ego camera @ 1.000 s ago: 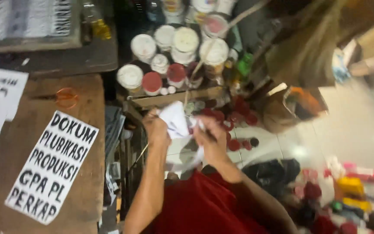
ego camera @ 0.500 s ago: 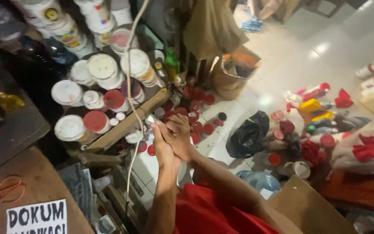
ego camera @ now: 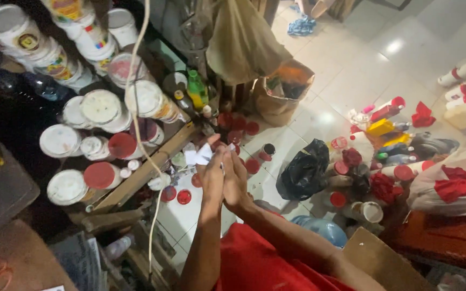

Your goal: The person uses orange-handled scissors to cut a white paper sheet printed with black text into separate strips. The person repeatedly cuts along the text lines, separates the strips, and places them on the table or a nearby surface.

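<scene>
My left hand and my right hand are pressed together in front of me, above the tiled floor. Between them they pinch a small white piece of paper, whose crumpled edge sticks out to the left past the fingertips. Both forearms rise from my red garment at the bottom of the head view. Most of the paper is hidden between the palms.
A shelf of several paint cans with white and red lids stands at the left, with a hanging cord before it. Red lids, a black plastic bag, a brown paper bag and bottles lie about the floor.
The view has swung away from the wooden table with printed sheets toward the floor and the cans. My hands, apart on the white paper earlier, are now closed together around it.
</scene>
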